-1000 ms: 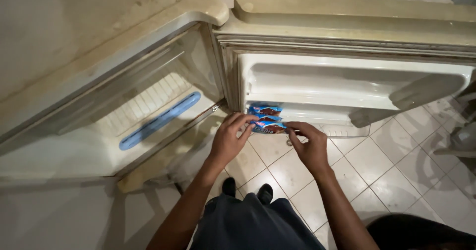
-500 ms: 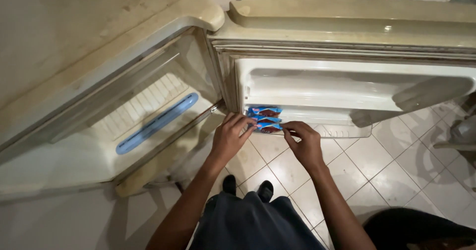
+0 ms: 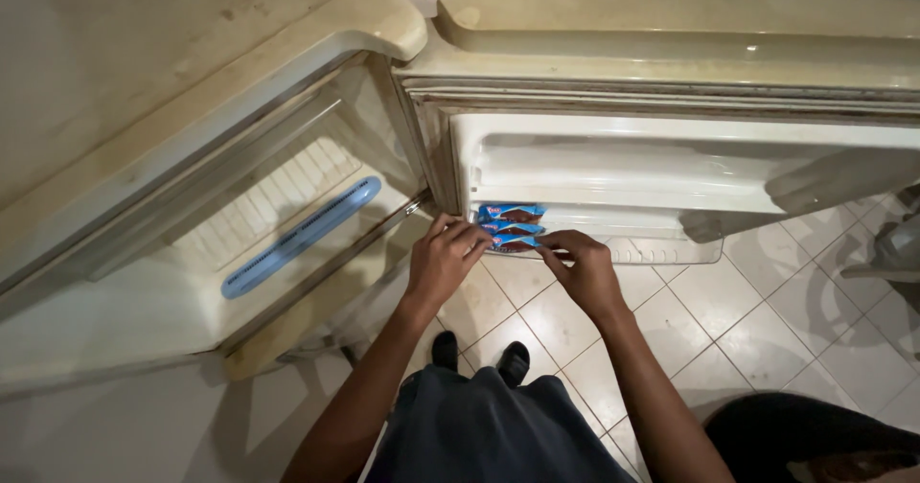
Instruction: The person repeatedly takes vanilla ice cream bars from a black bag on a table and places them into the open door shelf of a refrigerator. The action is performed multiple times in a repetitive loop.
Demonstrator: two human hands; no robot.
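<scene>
The left hand (image 3: 443,261) and right hand (image 3: 583,270) pinch the 2 ends of a blue snack packet (image 3: 515,241), fingers closed on its wrapper. It lies atop 2 like packets (image 3: 511,217) at the left end of the door shelf (image 3: 661,249) of the open refrigerator door (image 3: 671,80), above the tiled floor (image 3: 728,320).

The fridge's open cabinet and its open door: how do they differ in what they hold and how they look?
The cabinet has a ribbed white shelf with a long blue strip and shows no food; the door has smooth moulded shelves, and blue snack packets stand at the left end of one. The left hand and right hand are at the door's packets, not the cabinet. Both are yellowed cream outside and white inside.
</scene>
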